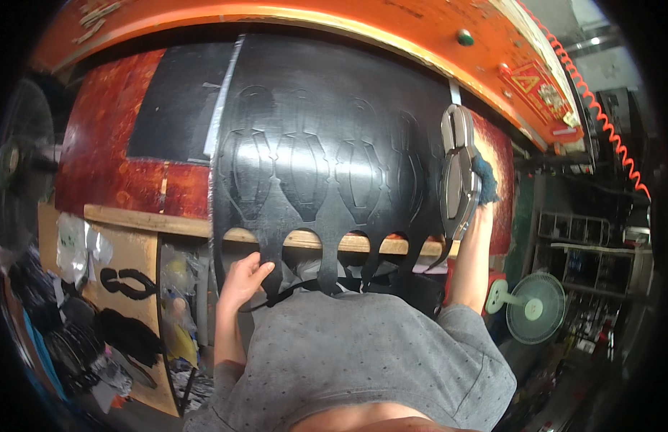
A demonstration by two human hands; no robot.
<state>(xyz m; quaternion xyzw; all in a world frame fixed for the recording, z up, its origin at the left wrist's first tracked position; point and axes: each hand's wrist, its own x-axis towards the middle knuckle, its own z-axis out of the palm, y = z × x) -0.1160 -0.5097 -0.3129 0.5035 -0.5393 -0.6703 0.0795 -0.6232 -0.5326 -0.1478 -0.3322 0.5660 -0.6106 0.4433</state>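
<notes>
A large black sheet (305,65) covers the middle of the work surface, marked with a row of several long cut outlines (301,165). Scalloped gaps run along its near edge, leaving narrow strips. My left hand (243,283) is closed on the leftmost of these strips, thumb on top, close to my body. On the sheet's right part stands a metal cutting die (456,180), long and shaped like the outlines. My right hand (485,181), in a dark blue glove or cloth, grips the die's right side; most of its fingers are hidden.
An orange machine beam (391,21) spans the far side. Under the sheet lies a red-brown board (104,144) with a pale wooden front edge (147,220). At left, a brown panel (125,302) bears black cut pieces. A green fan (535,307) stands at right, below a red coiled hose (600,115).
</notes>
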